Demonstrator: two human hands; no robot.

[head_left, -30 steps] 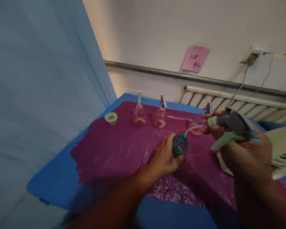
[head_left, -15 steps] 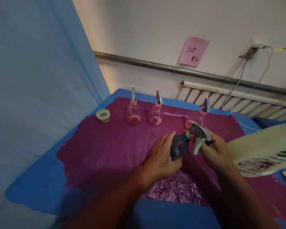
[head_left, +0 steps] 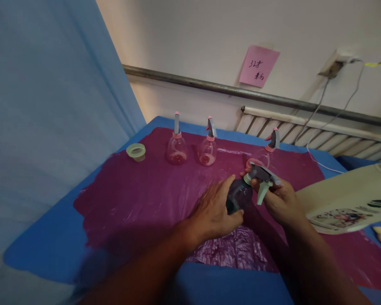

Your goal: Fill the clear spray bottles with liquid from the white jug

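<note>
A dark, see-through spray bottle (head_left: 239, 194) is held tilted over the pink sheet. My left hand (head_left: 214, 209) wraps round its body. At its neck, my right hand (head_left: 277, 197) is closed on the grey spray head (head_left: 262, 173), which has a pale green trigger and collar. The collar sits over the bottle's neck; whether it is tight I cannot tell. Behind my hands stand two pink spray bottles, one on the left (head_left: 177, 151) and one in the middle (head_left: 207, 151), each with pinkish liquid inside. A third pink spray bottle (head_left: 265, 156) is partly hidden by my right hand.
A large cream-coloured jug (head_left: 346, 199) lies tilted at the right, close to my right forearm. A small pale green cup (head_left: 136, 151) is at the left. Pink plastic sheeting (head_left: 139, 190) covers a blue surface (head_left: 47, 241). A radiator (head_left: 320, 131) and blue curtain (head_left: 51, 106) border it.
The spray head has come closer to the bottle, and its collar now covers the dark green neck that showed before. Both hands keep their hold.
</note>
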